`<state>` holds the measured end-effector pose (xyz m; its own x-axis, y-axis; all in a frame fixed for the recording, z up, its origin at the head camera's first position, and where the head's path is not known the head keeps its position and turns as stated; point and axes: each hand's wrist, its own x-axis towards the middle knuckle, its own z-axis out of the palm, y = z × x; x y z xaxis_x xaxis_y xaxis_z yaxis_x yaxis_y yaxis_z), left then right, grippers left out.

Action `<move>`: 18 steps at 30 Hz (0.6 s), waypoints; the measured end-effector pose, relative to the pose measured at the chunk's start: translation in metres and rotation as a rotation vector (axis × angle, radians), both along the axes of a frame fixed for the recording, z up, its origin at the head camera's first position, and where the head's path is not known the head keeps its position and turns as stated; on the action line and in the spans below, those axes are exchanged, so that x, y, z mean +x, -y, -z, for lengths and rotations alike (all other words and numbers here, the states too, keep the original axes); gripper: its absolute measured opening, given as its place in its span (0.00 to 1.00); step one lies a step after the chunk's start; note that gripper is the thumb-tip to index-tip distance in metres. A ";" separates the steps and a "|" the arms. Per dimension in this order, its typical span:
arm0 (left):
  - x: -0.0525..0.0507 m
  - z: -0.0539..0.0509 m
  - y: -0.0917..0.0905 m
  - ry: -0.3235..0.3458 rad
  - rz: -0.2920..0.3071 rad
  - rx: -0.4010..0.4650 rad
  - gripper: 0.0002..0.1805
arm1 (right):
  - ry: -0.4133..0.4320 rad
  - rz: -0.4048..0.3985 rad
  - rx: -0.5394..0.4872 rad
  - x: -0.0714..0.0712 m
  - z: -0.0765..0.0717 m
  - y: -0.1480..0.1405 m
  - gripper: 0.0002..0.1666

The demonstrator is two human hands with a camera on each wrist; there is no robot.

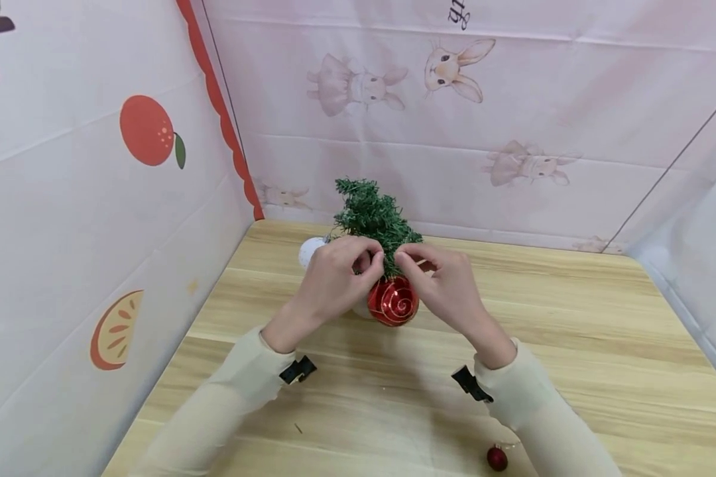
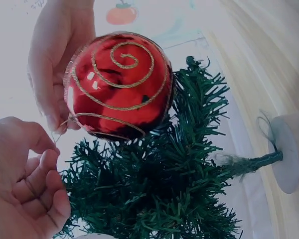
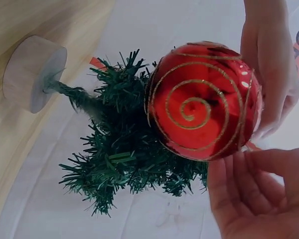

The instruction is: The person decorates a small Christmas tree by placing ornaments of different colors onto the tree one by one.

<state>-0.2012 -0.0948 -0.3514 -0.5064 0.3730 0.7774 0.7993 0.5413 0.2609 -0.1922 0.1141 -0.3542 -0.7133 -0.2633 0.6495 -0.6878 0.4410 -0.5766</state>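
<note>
A small green artificial Christmas tree [image 1: 370,212] stands at the back of the table on a round wooden base [image 3: 30,74]. A large shiny red bauble [image 1: 394,301] with gold glitter spirals hangs at its front. From the bauble's top runs a thin gold string [image 2: 65,121]. My left hand [image 1: 340,275] pinches this string between thumb and index finger. Facing it across a small gap, my right hand [image 1: 441,281] also pinches at the string, its fingertips partly hidden behind the bauble in the right wrist view. A white bauble [image 1: 311,252] shows left of the tree, partly behind my left hand.
A small dark red bauble [image 1: 497,458] with a string lies near the front edge, beside my right sleeve. A tiny dark sliver [image 1: 298,428] lies on the wooden table [image 1: 602,331]. Printed cloth walls [image 1: 513,119] stand at the back and both sides.
</note>
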 end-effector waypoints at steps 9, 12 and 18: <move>-0.008 -0.001 -0.006 -0.008 -0.165 -0.010 0.06 | -0.006 0.090 -0.014 -0.013 0.002 0.010 0.08; -0.009 0.000 -0.008 -0.007 -0.191 -0.014 0.07 | -0.021 0.113 -0.009 -0.015 0.002 0.012 0.08; -0.011 0.000 -0.012 -0.007 -0.232 -0.034 0.08 | 0.002 0.150 0.034 -0.018 0.000 0.014 0.09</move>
